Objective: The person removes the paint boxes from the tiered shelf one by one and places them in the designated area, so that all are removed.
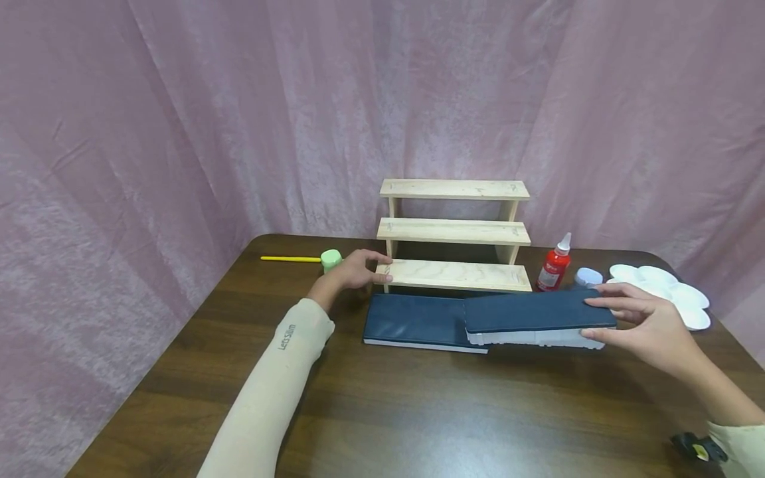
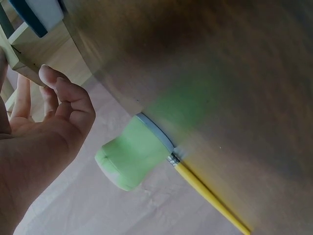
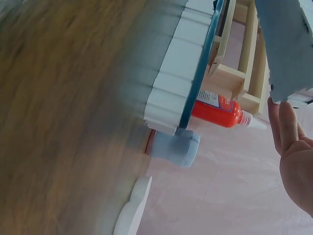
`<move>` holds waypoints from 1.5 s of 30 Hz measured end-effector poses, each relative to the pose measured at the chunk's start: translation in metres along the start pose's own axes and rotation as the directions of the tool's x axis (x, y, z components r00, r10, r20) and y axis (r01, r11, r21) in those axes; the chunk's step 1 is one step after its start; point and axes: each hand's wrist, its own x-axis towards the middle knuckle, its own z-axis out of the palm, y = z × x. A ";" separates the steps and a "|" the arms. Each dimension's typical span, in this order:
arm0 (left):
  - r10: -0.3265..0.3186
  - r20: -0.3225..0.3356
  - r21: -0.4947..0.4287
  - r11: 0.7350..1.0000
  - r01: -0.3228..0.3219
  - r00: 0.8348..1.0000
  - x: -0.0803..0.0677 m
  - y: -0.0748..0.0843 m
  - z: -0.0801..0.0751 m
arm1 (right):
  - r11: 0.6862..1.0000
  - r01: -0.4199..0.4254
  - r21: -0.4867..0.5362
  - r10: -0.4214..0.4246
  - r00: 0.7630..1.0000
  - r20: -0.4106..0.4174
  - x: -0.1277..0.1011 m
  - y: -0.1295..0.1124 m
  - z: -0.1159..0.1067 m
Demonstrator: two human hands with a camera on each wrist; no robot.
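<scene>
A three-step stand of pale bare wood (image 1: 454, 273) stands at the back of the table. My left hand (image 1: 354, 271) holds the left end of its lowest step, fingers on top and thumb at the front edge. With fingers above and thumb at the front, my right hand (image 1: 651, 325) pinches the right end of a long dark blue slab with an uneven white side (image 1: 532, 311). Its left end overlaps a second dark blue slab (image 1: 412, 318) lying flat before the stand. Seen from the right wrist, the held slab (image 3: 286, 49) has fingertips at its end.
Left of the stand are a green jar (image 1: 331, 257) and a yellow-handled brush (image 1: 291, 259). To the right stand a red bottle with a white nozzle (image 1: 554, 265), a pale blue jar (image 1: 588, 276) and a white flower-shaped palette (image 1: 690, 295). A pink curtain (image 1: 299, 119) hangs behind.
</scene>
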 end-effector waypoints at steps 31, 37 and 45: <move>-0.005 0.005 -0.011 1.000 0.005 1.000 0.001 -0.002 0.000 | 1.000 0.005 -0.006 -0.005 1.000 0.008 -0.027 0.013 -0.024; -0.002 0.003 -0.007 1.000 0.002 1.000 0.000 0.001 0.000 | 1.000 0.016 0.012 -0.016 1.000 -0.006 -0.030 0.015 -0.027; -0.010 0.006 -0.010 1.000 0.010 1.000 0.002 -0.003 0.000 | 0.999 0.026 0.033 -0.026 1.000 -0.001 -0.033 0.016 -0.028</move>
